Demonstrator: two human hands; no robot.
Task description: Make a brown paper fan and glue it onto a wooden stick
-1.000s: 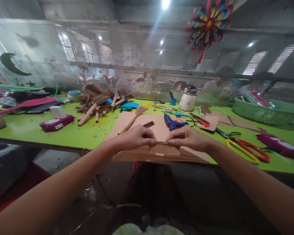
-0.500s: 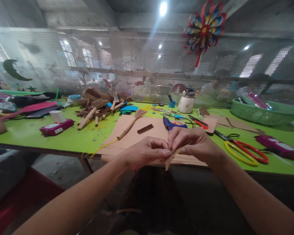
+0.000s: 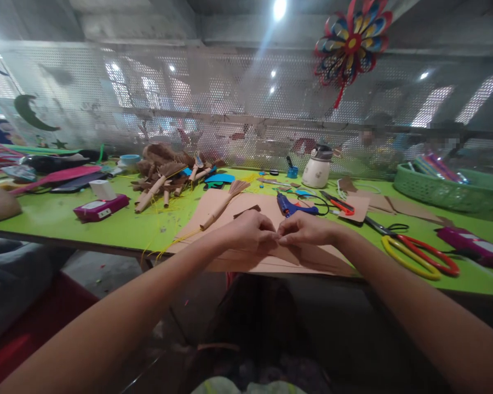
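My left hand (image 3: 254,230) and my right hand (image 3: 306,229) meet fingertip to fingertip, low over the stacked brown paper sheets (image 3: 320,260) at the table's front edge. Both are closed in a pinch on a small piece of brown paper (image 3: 286,253), mostly covered by the fingers and shadow. Just behind my left hand lies a dark pleated paper strip (image 3: 246,210), partly hidden. Left of it rests a rolled paper tube with a fringed end (image 3: 219,210) and yellow strings. A blue glue gun (image 3: 293,208) lies beyond my right hand.
Scissors with yellow and red handles (image 3: 419,254) lie at the right, near a purple box (image 3: 474,246) and a green basket (image 3: 447,189). A white jar (image 3: 317,168) stands behind. Brown paper pieces (image 3: 164,175) are heaped at back left, by another purple box (image 3: 101,208).
My hands have turned and drawn in close over the sheets. The folded brown paper that stuck out below my fingers is now mostly hidden. The view has shifted slightly.
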